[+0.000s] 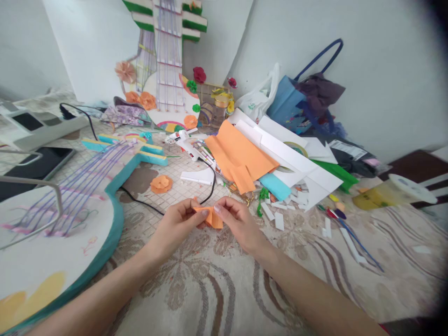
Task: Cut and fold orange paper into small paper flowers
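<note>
A small folded piece of orange paper [214, 220] is pinched between both my hands, low over the patterned cloth. My left hand [182, 218] grips its left side with thumb and fingers. On its right side, the thumb and fingertips of my right hand [239, 220] press together. Just beyond my left hand lies an orange paper flower [161, 184]. Larger orange paper [241, 151] rests on a heap of white sheets past my right hand. Behind my hands, a white glue gun [185, 143] lies with its black cord trailing toward me.
A guitar-shaped craft [117, 205] with teal sides and purple strings covers the left. Another one [170, 70] stands against the wall. White paper scraps [279, 221], a blue bag [287, 100], a plastic jar [378, 198] on its side and a phone [42, 165] lie around.
</note>
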A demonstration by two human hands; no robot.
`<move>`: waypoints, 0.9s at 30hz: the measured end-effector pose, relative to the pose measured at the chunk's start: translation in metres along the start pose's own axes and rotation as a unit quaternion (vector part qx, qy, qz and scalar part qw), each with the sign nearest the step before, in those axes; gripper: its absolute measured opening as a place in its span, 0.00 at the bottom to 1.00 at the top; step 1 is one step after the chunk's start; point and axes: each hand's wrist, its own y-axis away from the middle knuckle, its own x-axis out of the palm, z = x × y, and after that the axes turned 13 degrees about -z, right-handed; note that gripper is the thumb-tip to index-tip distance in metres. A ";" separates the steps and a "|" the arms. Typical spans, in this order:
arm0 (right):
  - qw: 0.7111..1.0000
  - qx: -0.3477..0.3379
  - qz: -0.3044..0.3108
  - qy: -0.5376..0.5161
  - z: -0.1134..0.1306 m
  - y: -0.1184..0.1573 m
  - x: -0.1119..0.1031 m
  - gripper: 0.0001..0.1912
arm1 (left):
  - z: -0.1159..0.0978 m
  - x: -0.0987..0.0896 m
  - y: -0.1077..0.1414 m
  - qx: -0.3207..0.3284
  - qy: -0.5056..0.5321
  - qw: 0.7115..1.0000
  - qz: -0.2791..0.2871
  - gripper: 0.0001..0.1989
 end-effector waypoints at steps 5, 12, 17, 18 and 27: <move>0.999 0.019 0.027 -0.031 -0.003 0.000 0.001 0.10 | 0.001 0.001 0.000 0.012 -0.007 1.000 0.005 0.09; 0.999 0.019 0.035 -0.015 -0.001 0.000 0.000 0.10 | 0.003 0.001 0.000 0.023 -0.010 1.000 0.012 0.09; 1.000 -0.002 0.013 -0.003 0.000 0.000 0.000 0.10 | -0.001 -0.002 0.000 0.006 0.002 1.000 0.005 0.09; 1.000 -0.001 0.013 -0.001 -0.001 0.000 0.000 0.10 | 0.000 -0.003 0.000 0.004 0.004 1.000 0.002 0.09; 1.000 -0.004 0.016 0.011 -0.003 0.000 -0.001 0.07 | 0.000 -0.002 -0.002 0.004 0.003 1.000 0.006 0.09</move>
